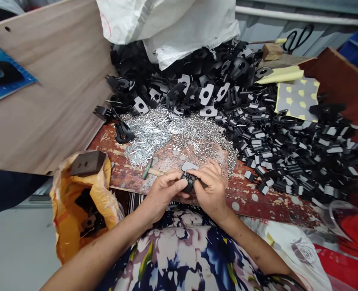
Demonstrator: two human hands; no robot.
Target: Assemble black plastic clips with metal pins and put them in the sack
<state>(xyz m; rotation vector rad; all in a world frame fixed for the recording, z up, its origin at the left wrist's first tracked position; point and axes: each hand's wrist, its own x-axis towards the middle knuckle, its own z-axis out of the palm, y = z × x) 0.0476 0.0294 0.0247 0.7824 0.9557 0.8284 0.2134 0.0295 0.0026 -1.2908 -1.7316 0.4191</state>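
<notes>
Close to the bench's front edge, both my hands meet around one black plastic clip (188,182) with a grey pad on its far end. My left hand (166,190) pinches the clip from the left between thumb and fingers. From the right, my right hand (210,188) has its thumb and index finger on the same clip; anything small between those fingertips is hidden. Just left of my hands lies a small hammer (147,169) with a green head. Beyond them spread heaps of metal pins (148,135) and small springs (209,131).
Black plastic parts (179,91) with grey pads pile up at the back under a white sack (179,28). Smaller black pieces (275,149) cover the right side. A yellow bag (60,218) hangs at left beside a wooden board (54,81). Scissors (298,39) stand back right.
</notes>
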